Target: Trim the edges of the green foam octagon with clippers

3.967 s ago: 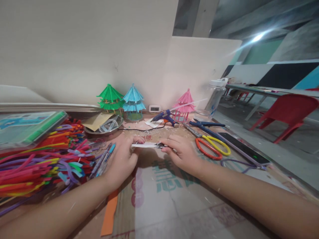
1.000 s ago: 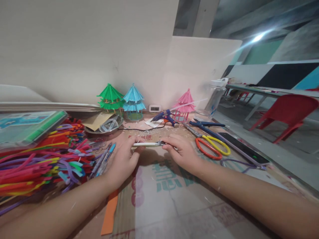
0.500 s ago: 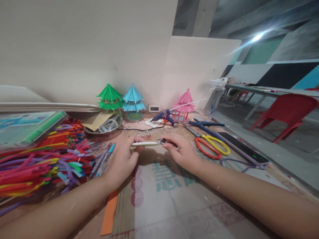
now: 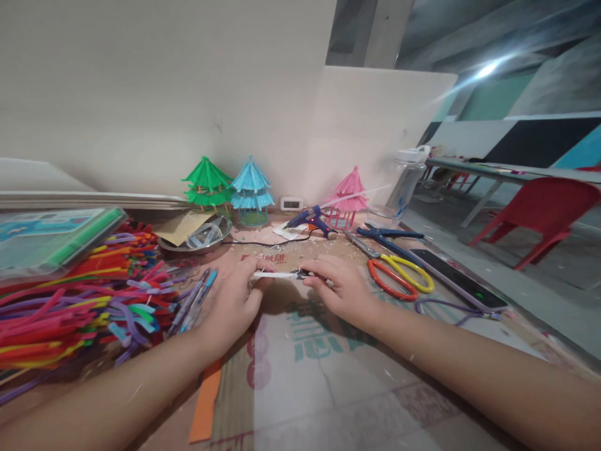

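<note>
Between both hands, a thin white flat piece (image 4: 277, 275) is held nearly level just above the board, seen almost edge-on. My left hand (image 4: 238, 294) pinches its left end between thumb and fingers. My right hand (image 4: 346, 289) has thumb and fingers closed at the other end, around a small dark bit (image 4: 302, 274) too small to name. Behind the hands lies a blue glue gun (image 4: 310, 220) with a clear glue stick in its back. Scissors (image 4: 399, 275) with red and yellow handles rest to the right of my right hand.
Colourful pipe cleaners (image 4: 70, 313) fill the left under a plastic box (image 4: 61, 241). Pens (image 4: 200, 300) lie by my left forearm. Green (image 4: 206, 181), blue (image 4: 251, 188) and pink (image 4: 350, 194) little pavilions stand behind. Pliers (image 4: 389, 233), a phone (image 4: 455, 279) and a bottle (image 4: 407, 178) are right.
The white piece has tilted slightly and looks thinner, with less of its pale face showing. Both hands have shifted a little and keep hold of it.
</note>
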`<action>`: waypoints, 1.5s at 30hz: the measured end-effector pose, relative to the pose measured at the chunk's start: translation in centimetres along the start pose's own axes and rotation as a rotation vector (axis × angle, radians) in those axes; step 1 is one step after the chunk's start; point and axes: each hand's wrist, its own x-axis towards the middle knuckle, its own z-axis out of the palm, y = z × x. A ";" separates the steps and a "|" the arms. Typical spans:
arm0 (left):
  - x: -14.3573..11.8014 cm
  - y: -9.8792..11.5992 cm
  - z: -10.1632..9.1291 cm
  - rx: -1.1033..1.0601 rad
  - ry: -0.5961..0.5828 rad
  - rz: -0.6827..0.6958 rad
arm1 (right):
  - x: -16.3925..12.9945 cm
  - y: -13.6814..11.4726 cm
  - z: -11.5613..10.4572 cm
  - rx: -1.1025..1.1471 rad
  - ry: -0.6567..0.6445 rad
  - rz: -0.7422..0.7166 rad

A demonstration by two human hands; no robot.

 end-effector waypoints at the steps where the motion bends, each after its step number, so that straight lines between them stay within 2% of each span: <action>1: 0.0 0.1 0.0 -0.004 0.001 -0.004 | 0.0 0.0 0.0 -0.006 0.004 -0.002; 16: 0.0 0.4 0.0 -0.056 -0.009 -0.029 | 0.1 0.0 -0.1 -0.009 0.053 -0.043; 25: 0.1 0.3 0.0 -0.032 0.009 -0.024 | 0.2 0.0 0.0 0.046 0.081 0.050; 33: 0.0 0.3 0.1 -0.025 -0.007 0.024 | -0.1 0.1 0.2 0.026 0.044 -0.030; 45: 0.0 0.3 0.0 -0.041 -0.025 0.001 | -0.1 0.4 0.2 -0.003 0.058 -0.087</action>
